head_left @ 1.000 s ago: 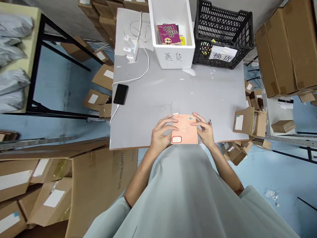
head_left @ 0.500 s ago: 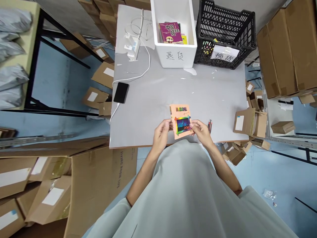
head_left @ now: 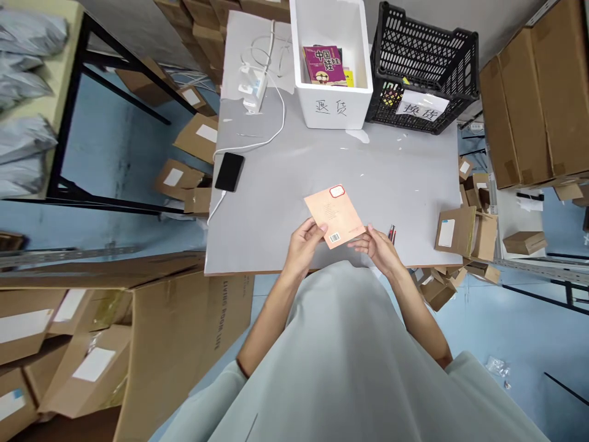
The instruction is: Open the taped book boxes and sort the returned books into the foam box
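I hold a thin salmon-pink booklet [head_left: 335, 215] above the near edge of the grey table [head_left: 405, 184]. Its back cover faces up, with a barcode near me and a red-framed label at the far end. My left hand [head_left: 305, 238] pinches its near left corner. My right hand [head_left: 376, 247] touches its near right edge with fingers curled under it.
A black phone [head_left: 229, 171] on a white cable lies at the table's left. A white bin [head_left: 332, 61] with a magenta book and a black crate [head_left: 426, 61] stand at the back. A pen [head_left: 391, 232] lies by my right hand. Cardboard boxes [head_left: 460, 230] crowd the floor around.
The booklet was lifted off the table, turned to show its colourful front, then turned again so the back cover faces up with the barcode toward me.
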